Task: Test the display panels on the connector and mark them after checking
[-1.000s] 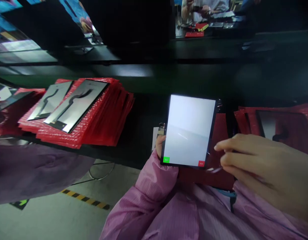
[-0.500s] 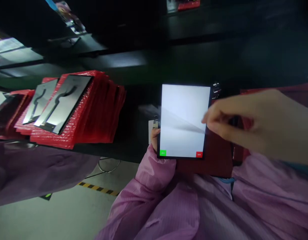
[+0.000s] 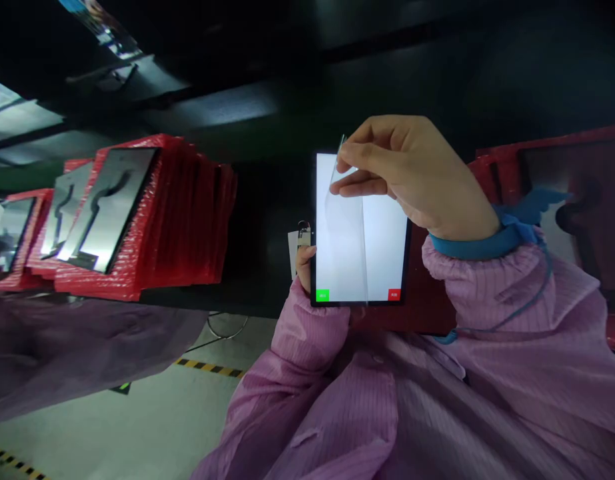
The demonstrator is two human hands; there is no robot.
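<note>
A lit display panel (image 3: 387,253) glows white, with a green box at its lower left corner and a red box at its lower right. My left hand (image 3: 304,267) grips its left edge; the thumb shows at the rim and the other fingers are hidden. Above the panel's upper half, my right hand (image 3: 402,170) pinches the top of a clear plastic film (image 3: 344,247). The film hangs in front of the glowing surface, and its lower end reaches about the panel's bottom edge. A blue wrist strap (image 3: 467,245) circles my right wrist.
At left, red bubble-wrap sleeves (image 3: 187,220) stand in a leaning row, with silver-backed panels (image 3: 112,207) against them. More red sleeves and a dark panel (image 3: 572,193) lie at right. A small connector board (image 3: 304,235) sits by my left thumb. Another person's sleeve (image 3: 87,347) is at left.
My right hand has moved left and up from the panel's right edge, swinging the clear film from a slanted to a hanging position. My left hand still grips the panel.
</note>
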